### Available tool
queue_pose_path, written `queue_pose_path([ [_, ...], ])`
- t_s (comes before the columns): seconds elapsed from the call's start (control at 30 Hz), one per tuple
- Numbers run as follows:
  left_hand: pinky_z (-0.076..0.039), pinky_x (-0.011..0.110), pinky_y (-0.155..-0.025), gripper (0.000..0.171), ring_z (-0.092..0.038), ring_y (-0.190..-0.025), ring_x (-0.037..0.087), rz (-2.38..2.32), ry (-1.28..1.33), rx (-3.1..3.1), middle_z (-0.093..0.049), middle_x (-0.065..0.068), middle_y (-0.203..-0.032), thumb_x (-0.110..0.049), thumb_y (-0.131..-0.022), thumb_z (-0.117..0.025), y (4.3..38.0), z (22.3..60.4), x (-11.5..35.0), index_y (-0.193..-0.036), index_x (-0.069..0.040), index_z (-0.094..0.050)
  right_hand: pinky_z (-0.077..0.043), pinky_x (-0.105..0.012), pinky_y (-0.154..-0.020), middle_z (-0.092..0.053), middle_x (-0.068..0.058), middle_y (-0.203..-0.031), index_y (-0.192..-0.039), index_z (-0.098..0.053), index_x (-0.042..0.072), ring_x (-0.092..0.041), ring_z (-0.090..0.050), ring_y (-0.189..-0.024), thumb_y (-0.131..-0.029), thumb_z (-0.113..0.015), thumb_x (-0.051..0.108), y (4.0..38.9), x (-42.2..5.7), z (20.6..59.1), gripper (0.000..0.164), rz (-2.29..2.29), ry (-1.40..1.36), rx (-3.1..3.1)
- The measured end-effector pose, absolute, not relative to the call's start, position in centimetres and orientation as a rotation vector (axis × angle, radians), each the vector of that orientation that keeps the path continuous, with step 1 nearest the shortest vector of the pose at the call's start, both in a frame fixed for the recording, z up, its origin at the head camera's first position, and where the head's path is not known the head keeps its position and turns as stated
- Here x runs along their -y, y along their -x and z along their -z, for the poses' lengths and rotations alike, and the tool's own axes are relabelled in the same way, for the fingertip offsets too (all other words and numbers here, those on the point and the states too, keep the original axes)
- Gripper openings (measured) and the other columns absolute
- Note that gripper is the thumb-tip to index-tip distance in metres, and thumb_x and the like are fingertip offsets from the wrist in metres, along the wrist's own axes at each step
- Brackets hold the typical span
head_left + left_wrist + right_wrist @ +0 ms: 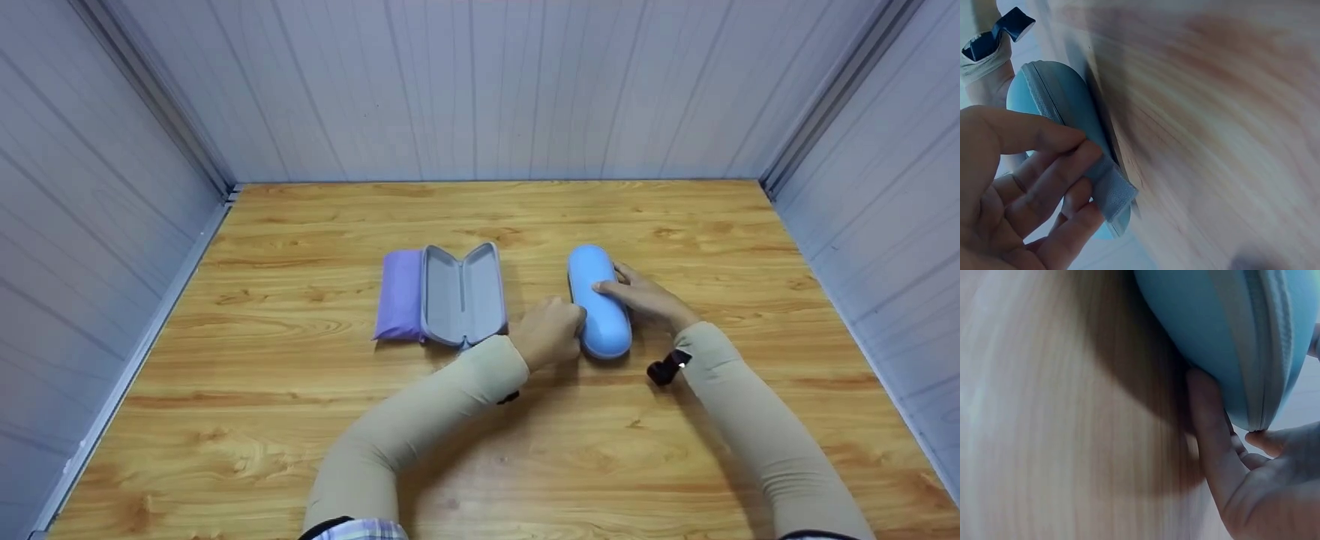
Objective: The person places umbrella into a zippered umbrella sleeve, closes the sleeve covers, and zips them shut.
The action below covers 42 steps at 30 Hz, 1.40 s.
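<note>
A light blue, rounded glasses case [596, 300] lies closed on the wooden table, with a grey zip seam running along its side. My left hand [551, 331] is at its near left side. In the left wrist view, the left fingers [1075, 169] pinch a grey fabric tab [1112, 191] that sticks out from the case. My right hand [651, 300] holds the case from the right, thumb on top and other fingers along the far side. From the right wrist view, right fingers [1213, 422] touch the case's underside.
An open case [480, 292] with grey lining stands left of the hands, its two halves spread in a V. Against its left side lies a purple pouch [400, 292]. Pale panel walls [472, 90] enclose the table [262, 412] at the back and both sides.
</note>
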<state>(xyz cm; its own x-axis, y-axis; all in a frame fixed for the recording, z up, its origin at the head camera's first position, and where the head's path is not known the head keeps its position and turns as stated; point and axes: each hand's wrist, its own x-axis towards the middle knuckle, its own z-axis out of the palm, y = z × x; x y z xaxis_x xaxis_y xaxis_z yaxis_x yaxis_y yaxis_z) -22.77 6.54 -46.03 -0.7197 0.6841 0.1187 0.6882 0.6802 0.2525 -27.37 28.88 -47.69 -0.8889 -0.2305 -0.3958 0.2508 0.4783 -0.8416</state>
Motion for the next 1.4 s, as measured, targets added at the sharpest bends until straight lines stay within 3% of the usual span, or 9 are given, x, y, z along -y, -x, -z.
queue_pose_path([
  [0.43, -0.056, 0.034, -0.058, 0.009, -0.061, -0.067, 0.017, 0.345, 1.171, 2.839, -0.067, 0.006, -0.077, -0.004, -0.093, -0.064, 22.4, 45.8, -6.3, -0.094, -0.006, -0.073, -0.029, -0.056, -0.114, -0.013, -0.028, -0.162, -0.162, 0.000, 0.013, -0.045, -0.026, -0.144, -0.092, -0.064, 0.059, 27.3, -28.7, 47.9, 0.105, 1.409, 0.020, -2.284],
  [0.8, -0.055, 0.036, -0.052, 0.005, -0.063, -0.065, 0.021, 0.245, 1.186, 2.753, -0.067, 0.007, -0.075, -0.010, -0.089, -0.068, 21.7, 45.7, -5.7, -0.091, -0.009, -0.073, -0.037, -0.059, -0.108, -0.012, -0.028, -0.162, -0.161, 0.001, 0.009, -0.047, -0.031, -0.141, -0.093, -0.062, 0.057, 27.4, -28.7, 48.5, 0.104, 1.443, 0.009, -2.232],
  [1.13, -0.051, 0.033, -0.050, 0.007, -0.053, -0.060, 0.014, 0.235, 1.244, 2.812, -0.065, 0.001, -0.074, -0.017, -0.089, -0.072, 21.7, 45.5, -5.4, -0.092, -0.011, -0.073, -0.044, -0.054, -0.103, -0.026, -0.029, -0.157, -0.161, -0.002, 0.008, -0.044, -0.040, -0.135, -0.093, -0.060, 0.062, 26.8, -28.7, 48.2, 0.104, 1.407, -0.018, -2.275],
  [1.4, -0.049, 0.033, -0.051, 0.017, -0.060, -0.069, 0.017, 0.192, 1.231, 2.811, -0.065, -0.001, -0.081, -0.031, -0.088, -0.074, 21.4, 45.0, -5.0, -0.094, -0.016, -0.070, -0.051, -0.048, -0.097, -0.040, -0.028, -0.143, -0.161, -0.011, 0.007, -0.041, -0.050, -0.125, -0.092, -0.065, 0.057, 26.1, -28.7, 47.4, 0.100, 1.455, -0.013, -2.344],
])
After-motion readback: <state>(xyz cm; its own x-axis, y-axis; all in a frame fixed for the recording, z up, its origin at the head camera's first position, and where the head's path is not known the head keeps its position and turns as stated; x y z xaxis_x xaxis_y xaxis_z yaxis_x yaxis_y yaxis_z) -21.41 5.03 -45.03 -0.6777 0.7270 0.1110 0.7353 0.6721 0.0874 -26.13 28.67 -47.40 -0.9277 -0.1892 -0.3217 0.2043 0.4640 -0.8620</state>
